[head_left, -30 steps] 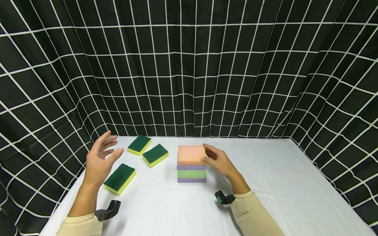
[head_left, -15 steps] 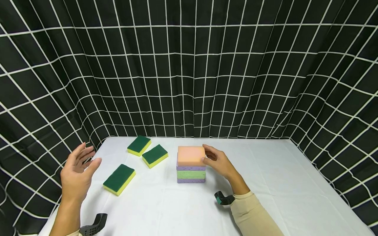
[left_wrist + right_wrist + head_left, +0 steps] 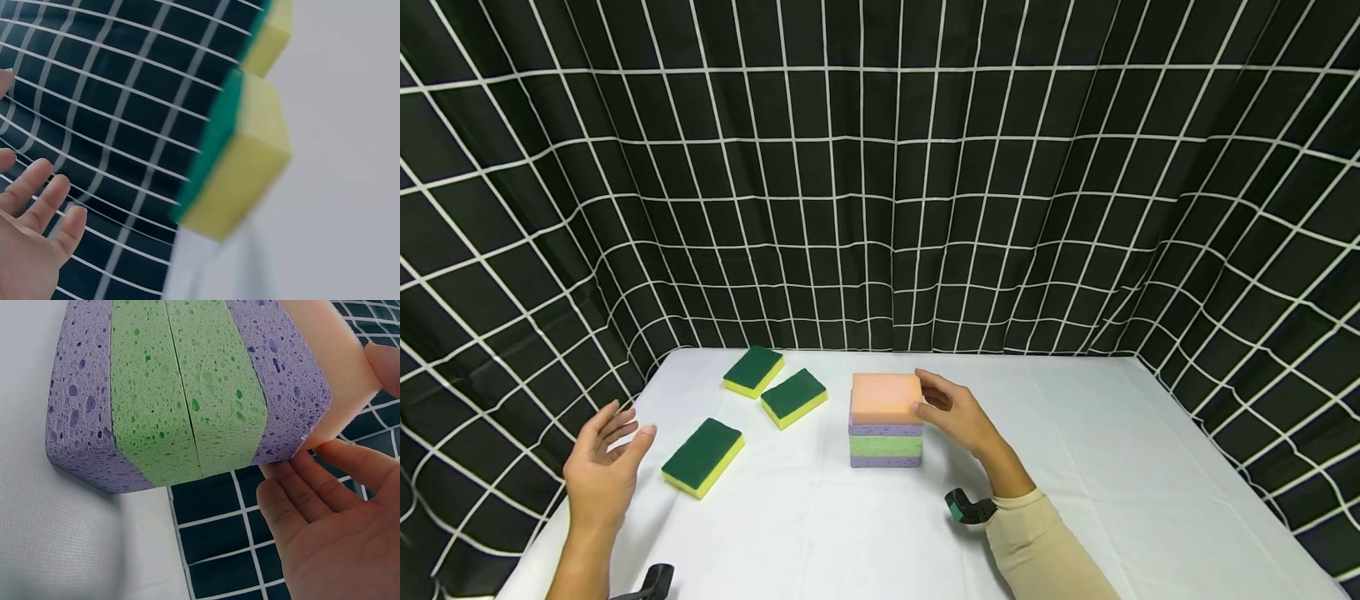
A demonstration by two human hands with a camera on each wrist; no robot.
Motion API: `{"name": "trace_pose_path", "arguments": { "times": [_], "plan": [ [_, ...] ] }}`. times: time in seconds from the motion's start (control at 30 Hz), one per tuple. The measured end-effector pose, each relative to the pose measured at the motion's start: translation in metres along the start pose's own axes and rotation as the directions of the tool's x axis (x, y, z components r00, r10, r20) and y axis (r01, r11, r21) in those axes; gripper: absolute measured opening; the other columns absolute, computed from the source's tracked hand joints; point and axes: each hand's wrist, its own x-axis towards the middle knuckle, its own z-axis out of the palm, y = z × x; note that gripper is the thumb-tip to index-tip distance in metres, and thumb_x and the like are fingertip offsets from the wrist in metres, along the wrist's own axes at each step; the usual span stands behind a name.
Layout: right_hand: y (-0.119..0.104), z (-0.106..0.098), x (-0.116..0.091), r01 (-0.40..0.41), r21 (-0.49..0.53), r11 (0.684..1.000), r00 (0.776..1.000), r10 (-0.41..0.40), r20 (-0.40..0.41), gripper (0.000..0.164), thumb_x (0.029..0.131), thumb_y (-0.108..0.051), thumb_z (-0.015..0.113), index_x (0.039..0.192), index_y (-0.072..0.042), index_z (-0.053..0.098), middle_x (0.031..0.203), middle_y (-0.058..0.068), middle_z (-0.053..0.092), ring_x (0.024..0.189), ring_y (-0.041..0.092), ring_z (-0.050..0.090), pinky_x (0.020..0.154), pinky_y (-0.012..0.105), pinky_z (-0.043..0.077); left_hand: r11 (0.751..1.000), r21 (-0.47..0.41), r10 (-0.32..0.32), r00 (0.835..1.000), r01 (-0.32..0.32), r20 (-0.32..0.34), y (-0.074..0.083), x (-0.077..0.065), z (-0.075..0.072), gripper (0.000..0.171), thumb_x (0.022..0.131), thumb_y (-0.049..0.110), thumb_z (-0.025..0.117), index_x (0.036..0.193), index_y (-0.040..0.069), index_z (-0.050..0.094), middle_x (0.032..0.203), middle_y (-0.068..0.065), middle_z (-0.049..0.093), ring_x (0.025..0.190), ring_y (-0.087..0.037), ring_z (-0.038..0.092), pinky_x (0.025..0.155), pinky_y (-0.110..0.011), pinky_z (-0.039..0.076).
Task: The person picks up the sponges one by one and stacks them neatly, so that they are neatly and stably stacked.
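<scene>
My right hand grips the right end of a peach sponge, thumb at the near corner and index finger at the far one. This sponge tops a stack. In the right wrist view the stack shows a purple sponge, two green layers split by a seam, and a purple sponge at the bottom; fingertips lie against the upper purple one. My left hand is raised at the left, fingers spread and holding nothing. Nearest to it is a green-and-yellow scrub sponge, also large in the left wrist view.
Two more scrub sponges, one at the back and one nearer the stack, lie green side up. All rest on a white-covered table. A black curtain with a white grid surrounds its back and sides.
My left hand has drawn left and towards me, away from the scrub sponges, then lowered a little. The right hand and the stack have stayed put.
</scene>
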Motion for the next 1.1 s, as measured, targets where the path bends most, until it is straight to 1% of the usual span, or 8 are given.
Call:
{"name": "trace_pose_path", "arguments": {
  "times": [0.23, 0.37, 0.53, 0.73, 0.83, 0.93, 1.0, 1.1],
  "plan": [
    [0.001, 0.001, 0.001, -0.002, 0.012, 1.000, 1.000, 0.001, 0.006, 0.058, 0.092, -0.004, 0.063, 0.141, 0.013, 0.037, 0.131, 0.030, 0.050, 0.124, 0.042, 0.046, 0.104, 0.051, 0.035, 0.988, 0.095, -0.120, 0.993, 0.118, 0.015, -0.031, -0.008, 0.001, 0.060, 0.084, 0.003, 0.073, 0.139, 0.003, 0.049, 0.116, -0.008, 0.060, 0.102, -0.010, 0.054, 0.079, -0.014, 0.041],
    [0.001, 0.001, 0.001, -0.001, 0.010, 1.000, 1.000, 0.000, 0.005, 0.059, 0.092, -0.004, 0.063, 0.141, 0.013, 0.036, 0.131, 0.030, 0.050, 0.124, 0.043, 0.045, 0.104, 0.051, 0.034, 0.971, 0.137, -0.205, 0.977, 0.195, 0.059, -0.040, -0.011, -0.001, 0.065, 0.087, 0.011, 0.073, 0.144, 0.003, 0.043, 0.123, -0.015, 0.056, 0.106, -0.012, 0.052, 0.080, -0.013, 0.039],
    [0.002, 0.001, 0.000, 0.002, 0.012, 1.000, 1.000, -0.002, -0.002, 0.058, 0.091, -0.004, 0.063, 0.141, 0.012, 0.038, 0.131, 0.030, 0.050, 0.123, 0.043, 0.046, 0.103, 0.052, 0.035, 0.939, 0.182, -0.319, 0.939, 0.293, 0.131, -0.045, -0.013, -0.003, 0.072, 0.090, 0.022, 0.071, 0.149, 0.005, 0.034, 0.132, -0.017, 0.051, 0.116, -0.022, 0.047, 0.083, -0.012, 0.034],
    [0.002, 0.001, -0.001, -0.003, 0.020, 1.000, 1.000, 0.003, 0.000, 0.058, 0.091, -0.004, 0.063, 0.141, 0.012, 0.037, 0.131, 0.030, 0.050, 0.123, 0.043, 0.046, 0.103, 0.051, 0.036, 0.905, 0.282, -0.390, 0.887, 0.319, 0.248, -0.051, -0.013, -0.005, 0.088, 0.088, 0.029, 0.072, 0.152, -0.001, 0.020, 0.139, -0.026, 0.042, 0.129, -0.038, 0.037, 0.105, -0.034, 0.032],
    [0.003, 0.001, -0.001, -0.011, 0.026, 1.000, 1.000, 0.011, 0.010, 0.059, 0.092, -0.004, 0.063, 0.141, 0.012, 0.037, 0.132, 0.029, 0.049, 0.124, 0.043, 0.046, 0.103, 0.051, 0.036, 0.869, 0.385, -0.444, 0.832, 0.311, 0.331, -0.055, -0.012, -0.006, 0.100, 0.086, 0.036, 0.073, 0.152, -0.004, 0.009, 0.143, -0.030, 0.034, 0.134, -0.044, 0.028, 0.109, -0.050, 0.025],
    [0.003, 0.001, -0.002, -0.007, 0.023, 1.000, 1.000, 0.007, 0.012, 0.058, 0.092, -0.004, 0.063, 0.141, 0.012, 0.037, 0.132, 0.030, 0.050, 0.124, 0.043, 0.045, 0.103, 0.051, 0.035, 0.827, 0.495, -0.487, 0.779, 0.266, 0.395, -0.058, -0.010, -0.005, 0.112, 0.082, 0.047, 0.074, 0.151, -0.006, 0.003, 0.146, -0.032, 0.029, 0.136, -0.047, 0.020, 0.110, -0.057, 0.017],
    [0.003, 0.001, -0.001, -0.002, 0.019, 1.000, 1.000, 0.002, 0.010, 0.058, 0.092, -0.004, 0.062, 0.141, 0.012, 0.037, 0.131, 0.030, 0.050, 0.124, 0.044, 0.045, 0.103, 0.052, 0.035, 0.809, 0.543, -0.493, 0.761, 0.223, 0.422, -0.059, -0.008, -0.004, 0.116, 0.080, 0.051, 0.074, 0.150, -0.008, 0.003, 0.146, -0.032, 0.028, 0.136, -0.049, 0.017, 0.109, -0.060, 0.014],
    [0.002, 0.001, -0.001, 0.001, 0.014, 1.000, 1.000, -0.001, 0.002, 0.058, 0.092, -0.004, 0.062, 0.141, 0.012, 0.037, 0.131, 0.030, 0.050, 0.124, 0.044, 0.045, 0.103, 0.052, 0.035, 0.799, 0.576, -0.478, 0.762, 0.172, 0.437, -0.060, -0.008, -0.002, 0.115, 0.078, 0.054, 0.075, 0.148, -0.011, 0.011, 0.144, -0.034, 0.030, 0.135, -0.051, 0.018, 0.107, -0.062, 0.014]
  ]
}}
